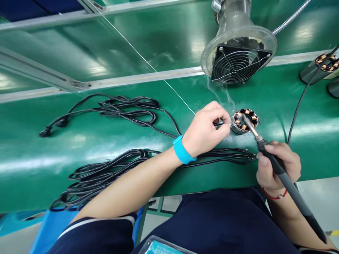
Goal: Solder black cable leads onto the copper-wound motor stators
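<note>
A round motor stator [239, 130] with copper windings stands upright on the green bench. My right hand [280, 164] grips a black soldering iron [280, 171], its metal tip over the stator's top. At the stator's left edge, my left hand [210, 125] pinches the end of a black cable [169, 118]. A thin pale wire [172, 88] slants from the upper left down to my left hand. Smoke rises from the stator toward the fan above.
A fume extractor with a fan grille [235, 67] hangs above the stator. Coiled black cables [97, 176] lie at the left front, with their ends below my left hand. More cable with a plug [45, 132] lies behind. Another stator [312, 72] stands at the far right.
</note>
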### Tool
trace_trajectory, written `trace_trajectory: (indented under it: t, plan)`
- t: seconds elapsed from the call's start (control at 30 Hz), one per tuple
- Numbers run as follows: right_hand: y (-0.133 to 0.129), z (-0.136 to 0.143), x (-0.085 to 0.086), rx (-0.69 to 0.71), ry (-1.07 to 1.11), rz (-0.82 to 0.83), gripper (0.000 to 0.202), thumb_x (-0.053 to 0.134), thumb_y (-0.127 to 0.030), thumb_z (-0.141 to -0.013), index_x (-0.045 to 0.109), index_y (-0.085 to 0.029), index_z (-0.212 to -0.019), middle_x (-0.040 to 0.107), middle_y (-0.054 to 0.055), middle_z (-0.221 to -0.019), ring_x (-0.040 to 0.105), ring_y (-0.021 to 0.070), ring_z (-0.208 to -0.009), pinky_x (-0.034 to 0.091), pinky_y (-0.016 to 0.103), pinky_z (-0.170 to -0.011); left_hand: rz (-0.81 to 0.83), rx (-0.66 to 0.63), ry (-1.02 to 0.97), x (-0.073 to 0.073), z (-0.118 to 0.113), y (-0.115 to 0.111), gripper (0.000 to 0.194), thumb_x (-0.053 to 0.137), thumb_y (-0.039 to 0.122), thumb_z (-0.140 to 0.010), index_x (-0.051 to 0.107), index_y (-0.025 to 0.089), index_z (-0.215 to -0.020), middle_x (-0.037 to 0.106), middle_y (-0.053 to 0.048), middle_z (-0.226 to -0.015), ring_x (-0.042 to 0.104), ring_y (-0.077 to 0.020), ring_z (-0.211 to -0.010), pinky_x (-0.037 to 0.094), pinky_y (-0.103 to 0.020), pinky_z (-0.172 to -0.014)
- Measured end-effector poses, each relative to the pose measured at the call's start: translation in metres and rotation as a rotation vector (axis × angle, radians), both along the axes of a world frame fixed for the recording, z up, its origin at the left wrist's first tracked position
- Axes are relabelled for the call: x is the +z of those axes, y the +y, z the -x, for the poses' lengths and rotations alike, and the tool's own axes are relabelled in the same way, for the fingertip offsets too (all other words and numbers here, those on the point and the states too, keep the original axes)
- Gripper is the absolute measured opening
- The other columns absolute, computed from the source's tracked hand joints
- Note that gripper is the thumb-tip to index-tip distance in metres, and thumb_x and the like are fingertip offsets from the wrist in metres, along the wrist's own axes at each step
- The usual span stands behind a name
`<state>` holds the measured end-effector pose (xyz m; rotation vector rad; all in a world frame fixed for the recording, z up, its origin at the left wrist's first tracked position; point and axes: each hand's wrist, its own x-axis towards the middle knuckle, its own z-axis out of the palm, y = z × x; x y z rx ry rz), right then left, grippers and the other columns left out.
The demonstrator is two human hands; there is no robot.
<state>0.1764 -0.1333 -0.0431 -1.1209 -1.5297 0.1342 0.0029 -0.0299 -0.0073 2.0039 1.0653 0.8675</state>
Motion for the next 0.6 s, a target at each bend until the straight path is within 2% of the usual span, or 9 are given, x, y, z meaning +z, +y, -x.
trace_trajectory:
  t: [0.07,0.13,0.2,0.27,0.37,0.5,0.6]
  plan:
    - [0.002,0.000,0.002,-0.046,-0.046,0.050,0.036,0.062,-0.023,-0.087,0.061,-0.029,-0.122,0.064,0.000,-0.075,0.059,0.0163,-0.057,0.053,0.034,-0.053,-0.008,0.002,-0.003,-0.001,0.000,0.000,0.014,0.054,0.006,-0.072,0.060,0.017,-0.065,0.058,0.000,-0.075,0.048,-0.0107,-0.065,0.044,-0.025,-0.063]
    - [0.004,0.000,0.002,-0.068,-0.065,0.128,0.042,0.061,-0.025,-0.088,0.056,-0.033,-0.130,0.071,0.003,-0.092,0.067,0.0197,-0.070,0.058,0.038,-0.061,-0.016,0.001,-0.005,-0.001,0.000,0.000,0.014,0.055,0.006,-0.073,0.060,0.017,-0.066,0.058,0.000,-0.075,0.048,-0.0110,-0.065,0.044,-0.025,-0.064]
    - [0.008,0.000,0.004,-0.057,-0.036,0.209,0.046,0.058,-0.027,-0.092,0.050,-0.034,-0.137,0.071,0.004,-0.108,0.072,0.0225,-0.082,0.061,0.042,-0.071,-0.018,-0.002,-0.002,-0.001,0.000,0.000,0.014,0.054,0.007,-0.073,0.060,0.017,-0.066,0.059,0.000,-0.076,0.049,-0.0115,-0.067,0.045,-0.026,-0.065]
    - [0.014,0.000,0.008,-0.043,-0.009,0.275,0.047,0.054,-0.029,-0.095,0.045,-0.032,-0.141,0.072,0.005,-0.110,0.072,0.0245,-0.094,0.061,0.046,-0.084,-0.020,-0.007,-0.003,-0.001,0.000,0.000,0.014,0.054,0.007,-0.073,0.060,0.017,-0.066,0.059,-0.001,-0.077,0.050,-0.0118,-0.068,0.045,-0.026,-0.066]
    - [0.023,0.000,0.016,-0.022,-0.070,0.329,0.042,0.054,-0.029,-0.096,0.049,-0.032,-0.137,0.073,0.004,-0.110,0.067,0.0255,-0.113,0.055,0.049,-0.098,-0.019,-0.010,0.001,0.000,0.000,0.000,0.013,0.054,0.008,-0.073,0.060,0.017,-0.066,0.059,-0.001,-0.076,0.051,-0.0121,-0.069,0.046,-0.026,-0.068]
    - [0.028,0.001,0.022,0.034,-0.148,0.352,0.042,0.055,-0.029,-0.094,0.049,-0.031,-0.136,0.072,0.004,-0.116,0.064,0.0247,-0.118,0.051,0.048,-0.102,-0.008,-0.005,0.009,0.000,0.000,0.001,0.013,0.054,0.008,-0.073,0.060,0.018,-0.067,0.059,-0.001,-0.077,0.051,-0.0126,-0.070,0.047,-0.027,-0.069]
    - [0.028,0.002,0.022,0.048,-0.157,0.363,0.041,0.054,-0.027,-0.095,0.049,-0.031,-0.135,0.073,0.003,-0.112,0.065,0.0240,-0.117,0.050,0.047,-0.102,-0.009,-0.011,-0.002,-0.001,0.001,0.001,0.013,0.054,0.008,-0.073,0.061,0.018,-0.067,0.059,-0.001,-0.077,0.051,-0.0125,-0.070,0.047,-0.027,-0.070]
